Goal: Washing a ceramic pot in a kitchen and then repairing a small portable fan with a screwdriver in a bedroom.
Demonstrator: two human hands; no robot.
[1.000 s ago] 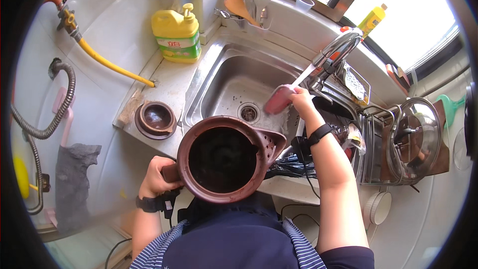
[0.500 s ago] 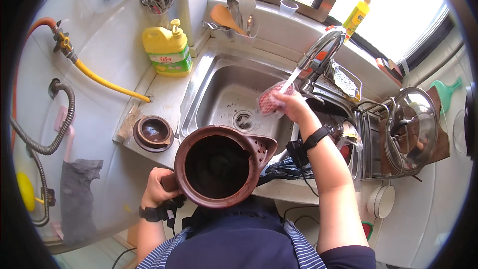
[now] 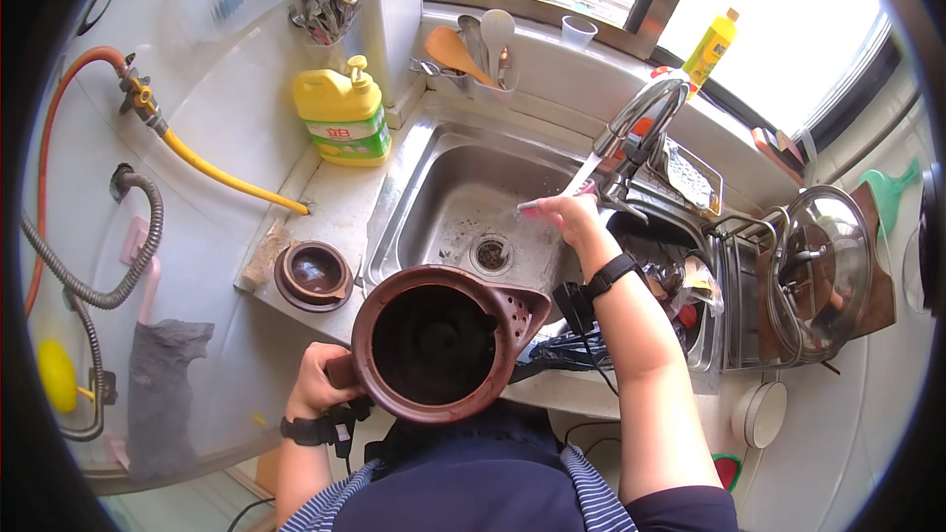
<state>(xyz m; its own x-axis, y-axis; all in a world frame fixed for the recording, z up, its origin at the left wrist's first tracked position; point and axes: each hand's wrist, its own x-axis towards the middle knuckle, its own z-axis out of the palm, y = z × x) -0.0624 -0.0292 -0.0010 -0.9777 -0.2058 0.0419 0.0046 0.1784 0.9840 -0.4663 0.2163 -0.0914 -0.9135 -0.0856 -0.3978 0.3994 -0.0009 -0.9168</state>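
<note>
My left hand (image 3: 322, 379) is closed around the side handle of a dark brown clay pot (image 3: 505, 335), which has a spout pierced with small holes. The pot stands out in front of my body at the sink's near edge, its open top facing up and its inside dark. Over the steel sink (image 3: 458, 172), my right hand (image 3: 574, 217) holds a red-and-white mesh scrubbing pad (image 3: 533, 207) beneath water running from the faucet (image 3: 631, 118). Only a thin edge of the pad shows past my fingers. The pot's brown lid (image 3: 315, 276) rests on the counter to the left.
A yellow detergent jug (image 3: 342, 118) stands left of the sink. Behind it are cutlery and spatulas in holders. The second basin (image 3: 645, 227) at right holds bags and other items. A rack (image 3: 749, 305) with a glass lid (image 3: 823, 256) stands farther right. A yellow hose (image 3: 232, 172) crosses at left.
My right hand has turned and flattened the pad, whose broad patterned face showed before. My left hand keeps its hold on the pot. The whole view has shifted slightly.
</note>
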